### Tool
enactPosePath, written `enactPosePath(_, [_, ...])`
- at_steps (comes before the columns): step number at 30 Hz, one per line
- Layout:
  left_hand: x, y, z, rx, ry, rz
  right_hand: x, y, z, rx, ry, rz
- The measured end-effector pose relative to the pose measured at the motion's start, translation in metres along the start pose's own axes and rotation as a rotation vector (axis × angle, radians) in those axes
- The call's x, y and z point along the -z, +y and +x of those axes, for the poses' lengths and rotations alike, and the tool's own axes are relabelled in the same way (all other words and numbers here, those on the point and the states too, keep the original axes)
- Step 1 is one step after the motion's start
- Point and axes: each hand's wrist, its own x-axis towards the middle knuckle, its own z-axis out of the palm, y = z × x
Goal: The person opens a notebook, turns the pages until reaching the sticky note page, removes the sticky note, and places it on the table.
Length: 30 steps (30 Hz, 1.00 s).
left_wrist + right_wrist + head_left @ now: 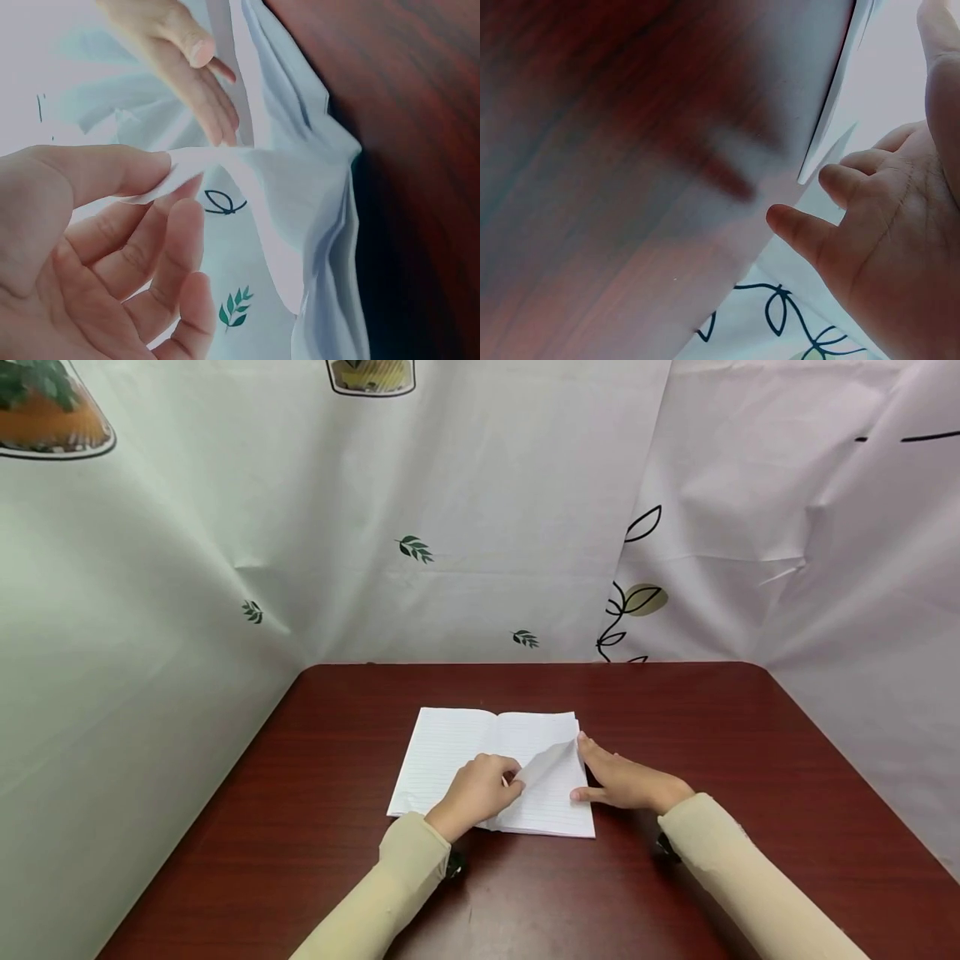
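An open notebook with white lined pages lies on the dark red table. Over its right half, my left hand pinches the corner of one lifted page between thumb and fingers. In the left wrist view that page stretches from the left hand's fingertips toward the spine. My right hand is at the notebook's right edge, fingers extended and thumb spread, the fingertips close to the page edges. The right wrist view shows its palm beside the notebook's edge; whether it touches is unclear.
The wooden table extends around the notebook on all sides. White curtain-like sheets with printed leaves stand behind the table and along its left and right sides.
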Motion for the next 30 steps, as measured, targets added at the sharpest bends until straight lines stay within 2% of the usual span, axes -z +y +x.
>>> enactPosePath(6, [0.007,-0.011,0.003,0.004,0.041,-0.106,0.001,0.000,-0.001,0.021,-0.007,0.012])
enactPosePath(14, [0.020,-0.028,0.008,0.149,0.084,-0.346,-0.002,0.000,-0.001,0.059,-0.028,-0.012])
enactPosePath(20, [0.032,-0.039,0.011,0.203,0.124,-0.385,-0.002,0.000,-0.001,0.084,-0.024,-0.029])
enactPosePath(24, [0.039,-0.047,0.010,0.256,0.155,-0.444,-0.003,0.000,-0.002,0.081,-0.025,-0.031])
enactPosePath(30, [0.049,-0.064,0.005,0.320,0.163,-0.493,-0.004,-0.002,-0.002,0.071,-0.047,-0.018])
